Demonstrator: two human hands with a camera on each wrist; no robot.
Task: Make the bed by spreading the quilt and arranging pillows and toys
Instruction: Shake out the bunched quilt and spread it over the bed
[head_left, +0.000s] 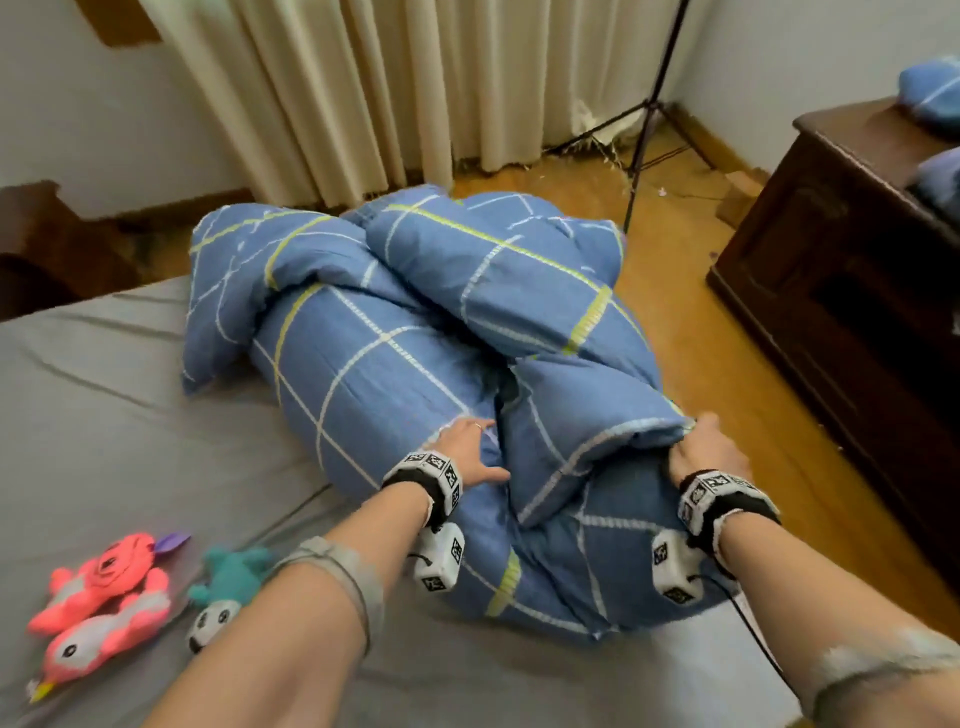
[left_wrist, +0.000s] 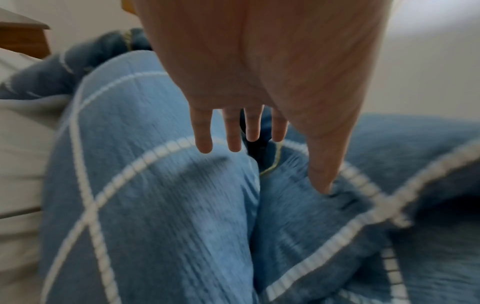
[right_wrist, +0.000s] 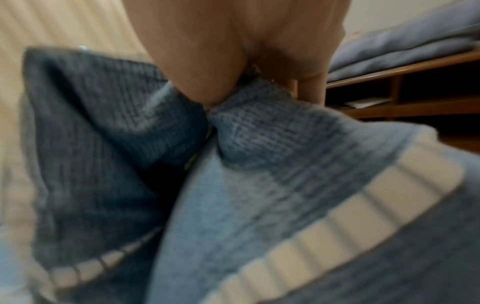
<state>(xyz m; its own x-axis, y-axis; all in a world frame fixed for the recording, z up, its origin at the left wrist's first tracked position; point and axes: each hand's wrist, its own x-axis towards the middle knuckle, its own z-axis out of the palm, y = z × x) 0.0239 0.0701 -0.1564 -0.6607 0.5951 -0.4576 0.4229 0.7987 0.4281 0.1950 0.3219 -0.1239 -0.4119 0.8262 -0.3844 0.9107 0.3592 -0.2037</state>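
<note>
Quilt (head_left: 415, 332): head view alone shows toys (head_left: 104, 597) beside it.

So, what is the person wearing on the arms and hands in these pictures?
Both forearms are bare, with grey sleeves pushed up near the elbows. Each wrist carries a black band with fuzzy white trim and white blocks printed with black square marker patterns, and a second marked white cube hangs under each wrist. A thin black cable trails from the right one. The left hand wears a thin ring; the right hand wears no glove.
</note>
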